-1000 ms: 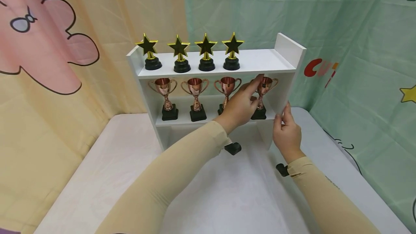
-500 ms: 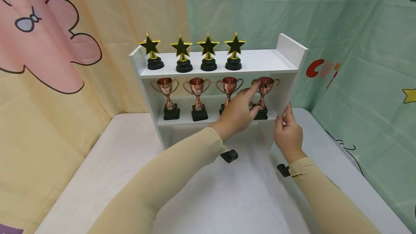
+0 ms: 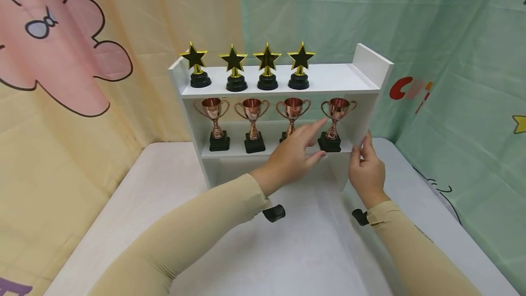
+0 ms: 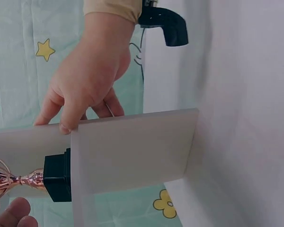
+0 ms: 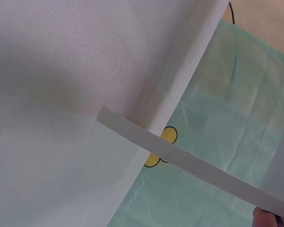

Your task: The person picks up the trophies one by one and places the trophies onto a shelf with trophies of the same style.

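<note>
A white display shelf [image 3: 333, 76] stands on the table. Its middle level bears several copper-coloured two-handled trophy cups on black bases. My left hand [image 3: 289, 154] is just left of the rightmost trophy cup [image 3: 339, 109], its fingers extended and spread from the thumb, holding nothing; its index fingertip lies close to the cup's stem. That cup stands upright. My right hand [image 3: 367, 172] grips the front edge of the shelf's right side panel [image 4: 137, 151], thumb at the edge, fingers on the outer side. The third trophy cup [image 3: 293, 108] is partly hidden behind my left hand.
Several gold star trophies [image 3: 267, 58] on black bases line the top level, with bare board to their right. White cloth covers the table [image 3: 279, 259]. Printed curtains [image 3: 452, 104] hang behind and at both sides.
My left hand has let go of the rightmost trophy cup and drawn back to the left and down, its fingers opening. The right hand keeps its place on the side panel.
</note>
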The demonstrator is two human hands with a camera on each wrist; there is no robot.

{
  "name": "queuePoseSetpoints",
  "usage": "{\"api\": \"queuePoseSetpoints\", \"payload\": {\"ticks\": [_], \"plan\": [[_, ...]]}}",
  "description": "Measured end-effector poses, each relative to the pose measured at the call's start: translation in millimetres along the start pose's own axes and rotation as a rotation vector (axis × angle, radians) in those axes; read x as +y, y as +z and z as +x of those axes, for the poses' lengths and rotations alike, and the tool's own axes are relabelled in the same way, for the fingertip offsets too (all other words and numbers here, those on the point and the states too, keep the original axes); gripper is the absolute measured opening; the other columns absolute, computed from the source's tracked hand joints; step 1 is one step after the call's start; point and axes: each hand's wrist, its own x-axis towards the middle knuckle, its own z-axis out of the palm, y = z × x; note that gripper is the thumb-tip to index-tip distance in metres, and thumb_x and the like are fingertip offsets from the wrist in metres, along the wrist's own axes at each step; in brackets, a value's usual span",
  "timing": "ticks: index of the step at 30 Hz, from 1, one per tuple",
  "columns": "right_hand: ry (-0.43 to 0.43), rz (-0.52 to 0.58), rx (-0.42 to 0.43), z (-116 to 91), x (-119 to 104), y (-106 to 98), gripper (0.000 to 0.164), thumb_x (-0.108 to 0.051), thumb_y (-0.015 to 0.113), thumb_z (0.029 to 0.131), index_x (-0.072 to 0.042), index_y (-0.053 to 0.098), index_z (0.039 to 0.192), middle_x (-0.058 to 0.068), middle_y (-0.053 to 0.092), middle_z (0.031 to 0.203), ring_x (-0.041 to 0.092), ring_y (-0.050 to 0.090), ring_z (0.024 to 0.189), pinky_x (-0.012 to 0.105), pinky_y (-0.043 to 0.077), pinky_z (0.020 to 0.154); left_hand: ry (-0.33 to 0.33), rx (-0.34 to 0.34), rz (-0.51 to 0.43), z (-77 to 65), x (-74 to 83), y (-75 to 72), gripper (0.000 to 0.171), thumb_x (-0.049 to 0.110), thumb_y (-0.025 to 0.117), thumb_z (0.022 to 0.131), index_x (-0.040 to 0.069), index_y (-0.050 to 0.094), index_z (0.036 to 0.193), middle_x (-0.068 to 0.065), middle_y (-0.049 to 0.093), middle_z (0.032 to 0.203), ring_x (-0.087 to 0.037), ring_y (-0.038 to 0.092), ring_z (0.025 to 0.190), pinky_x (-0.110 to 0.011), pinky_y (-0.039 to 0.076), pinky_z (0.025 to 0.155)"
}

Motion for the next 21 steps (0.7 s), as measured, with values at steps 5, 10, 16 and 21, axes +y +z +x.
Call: {"api": "queuePoseSetpoints", "payload": {"ticks": [5, 10, 16, 21], "plan": [[0.011, 0.009, -0.005, -1, -3, -1, 0.056, -0.014, 0.053, 0.108, -0.018, 0.041, 0.163, 0.027, 0.066, 0.135, 0.046, 0.077, 0.093, -0.005, 0.033, 0.063, 0.016, 0.003, -0.003, -19.4, -5.3, -7.7, 0.074, 0.030, 0.068, 0.104, 0.027, 0.030, 0.167, -0.002, 0.049, 0.160, -0.016, 0.067, 0.125, -0.035, 0.060, 0.087], [0.033, 0.008, -0.017, -2, -3, -2, 0.056, -0.015, 0.053, 0.109, -0.016, 0.040, 0.163, 0.025, 0.062, 0.141, 0.044, 0.077, 0.095, -0.005, 0.034, 0.062, 0.028, -0.011, 0.010, -40.6, -13.7, -18.6, 0.073, 0.030, 0.069, 0.104, 0.022, 0.032, 0.167, -0.005, 0.048, 0.162, -0.023, 0.062, 0.134, -0.043, 0.059, 0.097], [0.056, -0.025, -0.033, -2, -3, -5, 0.056, -0.017, 0.053, 0.109, -0.017, 0.040, 0.163, 0.023, 0.064, 0.139, 0.043, 0.077, 0.094, -0.003, 0.035, 0.060, 0.069, -0.010, 0.106, -64.1, -28.0, -31.8, 0.070, 0.033, 0.067, 0.105, 0.018, 0.035, 0.165, -0.005, 0.053, 0.158, -0.023, 0.053, 0.145, -0.044, 0.048, 0.117], [0.067, -0.039, -0.065, -2, -3, -7, 0.056, -0.019, 0.052, 0.110, -0.014, 0.037, 0.164, 0.025, 0.066, 0.135, 0.042, 0.077, 0.091, -0.001, 0.035, 0.059, 0.067, -0.006, 0.174, -83.2, -38.8, -40.8, 0.070, 0.033, 0.069, 0.103, 0.013, 0.039, 0.163, -0.007, 0.056, 0.156, -0.027, 0.054, 0.144, -0.048, 0.045, 0.119]]}}
